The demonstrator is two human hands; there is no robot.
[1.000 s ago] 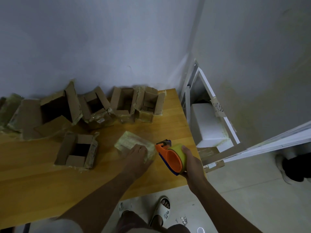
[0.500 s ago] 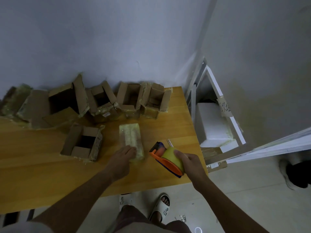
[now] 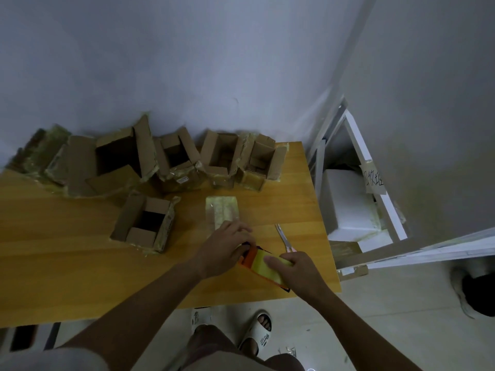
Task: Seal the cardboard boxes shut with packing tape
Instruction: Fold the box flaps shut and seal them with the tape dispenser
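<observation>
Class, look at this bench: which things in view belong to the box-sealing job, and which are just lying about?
Part of the job:
tape dispenser, gripped by the right hand, left hand at its front end
taped-up box
open cardboard box
row of open boxes along the wall

Just lying about:
scissors on the wooden table
white foam block

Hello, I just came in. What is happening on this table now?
A person is sealing cardboard boxes with tape. The right hand holds the orange tape dispenser, while the left hand touches its front end, beside a small taped box. Several open boxes wait on the wooden table. Scissors lie nearby.
</observation>
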